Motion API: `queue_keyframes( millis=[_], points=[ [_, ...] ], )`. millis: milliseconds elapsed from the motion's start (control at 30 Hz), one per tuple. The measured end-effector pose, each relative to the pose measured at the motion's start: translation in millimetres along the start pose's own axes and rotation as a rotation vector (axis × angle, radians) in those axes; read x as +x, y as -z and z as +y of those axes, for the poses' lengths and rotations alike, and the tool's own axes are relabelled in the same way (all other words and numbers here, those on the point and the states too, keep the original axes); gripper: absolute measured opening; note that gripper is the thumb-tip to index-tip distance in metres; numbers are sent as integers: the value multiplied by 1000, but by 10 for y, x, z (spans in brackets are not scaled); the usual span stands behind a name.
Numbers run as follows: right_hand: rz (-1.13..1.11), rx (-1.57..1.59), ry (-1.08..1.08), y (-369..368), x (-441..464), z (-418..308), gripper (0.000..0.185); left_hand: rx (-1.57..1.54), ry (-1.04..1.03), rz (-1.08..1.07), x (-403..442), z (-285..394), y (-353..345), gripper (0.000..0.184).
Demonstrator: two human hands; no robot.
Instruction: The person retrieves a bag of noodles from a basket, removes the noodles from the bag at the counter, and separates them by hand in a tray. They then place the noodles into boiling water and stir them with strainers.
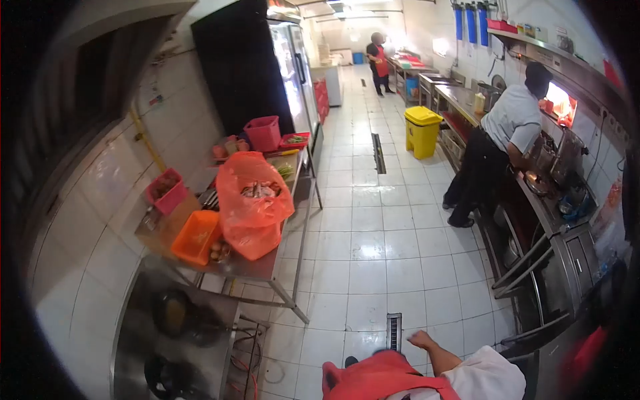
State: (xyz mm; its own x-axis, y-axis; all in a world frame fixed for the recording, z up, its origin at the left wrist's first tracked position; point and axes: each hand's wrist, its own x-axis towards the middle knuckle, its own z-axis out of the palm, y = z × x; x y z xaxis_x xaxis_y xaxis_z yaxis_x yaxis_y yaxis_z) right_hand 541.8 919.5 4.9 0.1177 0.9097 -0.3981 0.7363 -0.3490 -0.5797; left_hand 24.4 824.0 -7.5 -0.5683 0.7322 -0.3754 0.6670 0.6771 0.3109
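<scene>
So the right hand (420,339) is out in front of the red apron (393,375), at the end of a bare forearm coming from a white sleeve (485,375). Fingers look curled, but it's too small to tell if they're properly closed or pinching anything. Left hand's out of frame, so can't tell there. Nearest thing is the floor drain (395,325), just left of the right hand in view and lower down, set in white tiles (364,293). Farther left and ahead of the hand there's a metal bench (250,269) with a big orange-red plastic bag (250,220), an orange tub (195,240) beside it and a pink basket (262,135) behind. Ahead and right of the hand, a person in a light shirt (512,120) leans over a steel counter. Well beyond the hand is a yellow bin (422,137), and way past that someone in a red apron and dark top (379,61).
</scene>
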Motion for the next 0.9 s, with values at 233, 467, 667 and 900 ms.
queue_keyframes(
  millis=[233, 467, 667, 900],
  points=[
    [-142, 2, -693, -253, -840, 1413, 28, -177, -454, 133, 2632, 2990, 164, 23],
    [-201, -141, -443, 354, 1567, 953, 32, -540, -459, -126, 3571, 5325, -411, 20],
    [130, 21, -296, 2282, 4761, -432, 43, -721, -459, -201, 3622, 7168, -21, 15],
    [359, 232, -87, 3909, 6976, -1550, 36, -880, -549, -132, 4554, 9145, -113, 17]
  ],
)
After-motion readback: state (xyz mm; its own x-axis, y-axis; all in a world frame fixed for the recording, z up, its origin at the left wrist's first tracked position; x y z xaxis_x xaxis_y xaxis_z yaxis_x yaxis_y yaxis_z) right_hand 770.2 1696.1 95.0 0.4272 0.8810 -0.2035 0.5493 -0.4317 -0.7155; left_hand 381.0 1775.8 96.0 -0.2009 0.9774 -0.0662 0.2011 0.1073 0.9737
